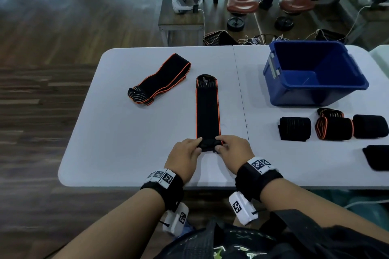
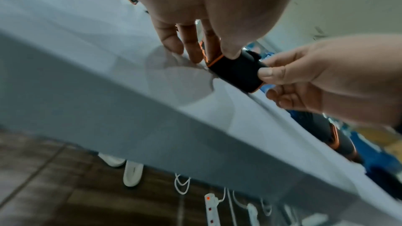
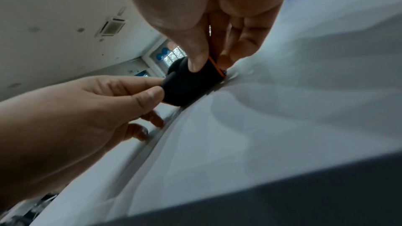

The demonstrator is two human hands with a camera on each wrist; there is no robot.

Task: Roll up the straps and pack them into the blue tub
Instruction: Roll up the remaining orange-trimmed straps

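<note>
On the table's (image 1: 117, 143) left half, a folded strap (image 1: 160, 79) lies loose. At centre, your left hand (image 1: 184, 156) and right hand (image 1: 233, 149) each pinch one end of the small roll begun on the flat strap (image 1: 207, 109). At right, rolled straps (image 1: 333, 127) lie just before the blue tub (image 1: 315, 73).

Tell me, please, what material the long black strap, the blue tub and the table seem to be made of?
Strap: probably woven elastic fabric, matte black with orange edging; its near end curls softly into a roll where both hands pinch it.
Blue tub: likely moulded plastic, smooth with a slight sheen and a rolled rim.
Table: apparently plastic, pale matte top with a centre seam, though the look leaves this open.
</note>
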